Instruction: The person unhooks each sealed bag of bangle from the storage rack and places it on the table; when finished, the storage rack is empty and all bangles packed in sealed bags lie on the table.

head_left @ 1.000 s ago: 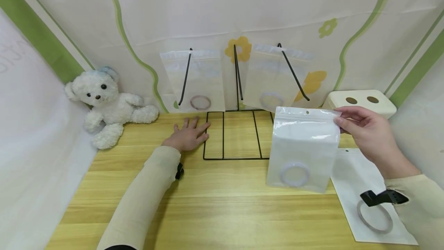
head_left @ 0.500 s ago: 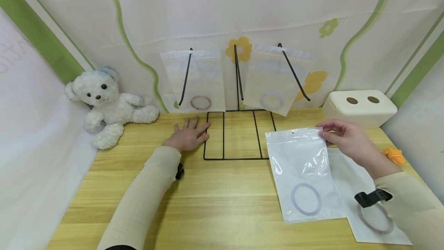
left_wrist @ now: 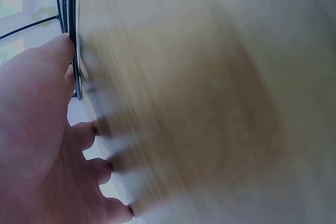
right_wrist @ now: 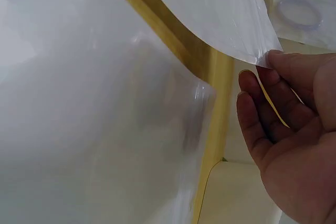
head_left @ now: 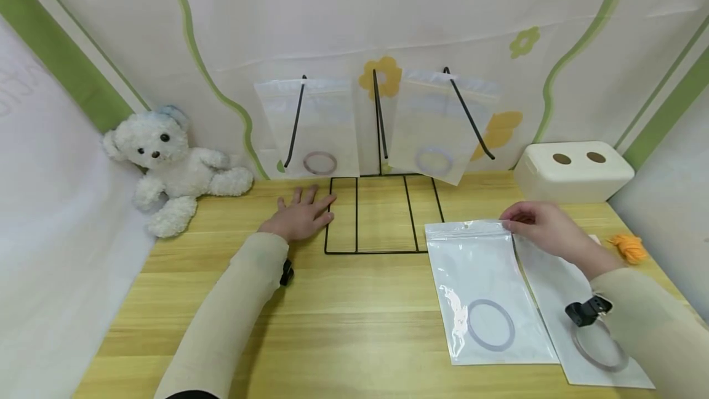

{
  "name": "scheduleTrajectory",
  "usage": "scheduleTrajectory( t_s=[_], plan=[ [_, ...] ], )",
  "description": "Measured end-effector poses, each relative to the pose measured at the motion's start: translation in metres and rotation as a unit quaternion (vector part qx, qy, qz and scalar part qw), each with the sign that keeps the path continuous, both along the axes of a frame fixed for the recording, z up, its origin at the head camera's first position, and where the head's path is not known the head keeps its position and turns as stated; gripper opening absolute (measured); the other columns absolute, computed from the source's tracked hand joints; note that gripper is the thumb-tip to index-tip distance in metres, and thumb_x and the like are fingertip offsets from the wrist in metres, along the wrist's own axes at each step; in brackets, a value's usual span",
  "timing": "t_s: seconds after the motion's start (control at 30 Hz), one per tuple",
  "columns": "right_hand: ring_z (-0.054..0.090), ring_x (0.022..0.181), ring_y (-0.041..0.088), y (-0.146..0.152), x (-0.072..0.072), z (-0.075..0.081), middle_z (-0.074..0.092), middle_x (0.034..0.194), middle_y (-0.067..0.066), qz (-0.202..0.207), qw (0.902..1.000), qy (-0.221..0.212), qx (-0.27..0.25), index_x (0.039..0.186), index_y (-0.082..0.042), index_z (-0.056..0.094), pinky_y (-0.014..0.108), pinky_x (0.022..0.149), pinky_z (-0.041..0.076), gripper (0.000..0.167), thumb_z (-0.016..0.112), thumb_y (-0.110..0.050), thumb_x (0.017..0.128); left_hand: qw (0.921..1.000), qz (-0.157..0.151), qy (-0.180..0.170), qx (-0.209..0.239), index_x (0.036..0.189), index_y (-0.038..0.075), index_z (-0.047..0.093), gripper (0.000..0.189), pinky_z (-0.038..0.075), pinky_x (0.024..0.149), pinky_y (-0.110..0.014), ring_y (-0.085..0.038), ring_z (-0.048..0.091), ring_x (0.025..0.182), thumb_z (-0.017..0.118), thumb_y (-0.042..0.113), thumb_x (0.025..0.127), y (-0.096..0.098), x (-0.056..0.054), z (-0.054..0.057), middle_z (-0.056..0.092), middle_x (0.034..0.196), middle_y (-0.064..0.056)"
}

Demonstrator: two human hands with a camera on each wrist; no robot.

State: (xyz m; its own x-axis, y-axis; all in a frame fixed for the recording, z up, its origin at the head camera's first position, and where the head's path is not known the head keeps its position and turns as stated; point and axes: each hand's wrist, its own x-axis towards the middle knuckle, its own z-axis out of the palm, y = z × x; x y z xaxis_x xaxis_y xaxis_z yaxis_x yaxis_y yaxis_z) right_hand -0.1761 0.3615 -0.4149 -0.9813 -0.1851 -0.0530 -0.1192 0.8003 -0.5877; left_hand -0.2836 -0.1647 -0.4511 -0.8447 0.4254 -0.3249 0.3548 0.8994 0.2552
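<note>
My right hand [head_left: 545,229] pinches the top right corner of a white zip-lock bag [head_left: 471,276] between thumb and fingertips. A pale lilac bangle [head_left: 491,325] shows inside this bag, which lies over the table's right half. In the right wrist view the pinched corner of the bag [right_wrist: 226,19] curves upward. Under my right forearm lies a second zip-lock bag [head_left: 548,282] with a pinkish bangle [head_left: 595,356], partly covered by the sleeve. My left hand [head_left: 299,217] rests on the table with fingers spread, thumb and forefinger at the base of the black wire display rack [head_left: 357,217].
Two more bangle bags [head_left: 327,122] hang on the rack's outer hooks; its middle hook [head_left: 380,116] carries no bag. A white teddy bear [head_left: 166,165] sits back left. At back right stand a cream box with two holes [head_left: 573,171] and an orange yarn bundle [head_left: 628,248].
My right hand has lowered the bag from upright toward the table and moved slightly left and nearer to me. The orange bundle has come into view. My left hand has stayed put.
</note>
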Motion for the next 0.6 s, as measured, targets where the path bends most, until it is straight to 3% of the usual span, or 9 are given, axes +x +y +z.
scheduleTrajectory(
  t_s=[0.33, 0.6],
  plan=[
    [0.06, 0.084, -0.001, 0.002, -0.009, -0.012, 0.076, 0.096, 0.0, 0.053, 0.9983, 0.006, 0.023, 0.103, -0.006, 0.079, 0.021, 0.075, 0.052, 0.004, 0.076, -0.005, 0.1, 1.0, 0.004, -0.004, -0.002, 0.173, 0.046, 0.014, 0.069, 0.0, 0.12, -0.088, -0.052, -0.006, 0.167, 0.025, 0.073, 0.11, 0.0, 0.001, 0.002, -0.004, 0.184, -0.011],
    [0.06, 0.085, 0.004, 0.006, -0.009, -0.017, 0.074, 0.095, -0.001, 0.061, 0.9973, -0.008, 0.04, 0.102, -0.006, 0.078, 0.023, 0.074, 0.052, 0.004, 0.076, -0.006, 0.1, 1.0, 0.0, 0.001, -0.001, 0.173, 0.047, 0.015, 0.071, 0.0, 0.12, -0.089, -0.054, -0.005, 0.166, 0.024, 0.075, 0.109, -0.001, -0.002, -0.002, -0.003, 0.184, -0.011]
  ],
)
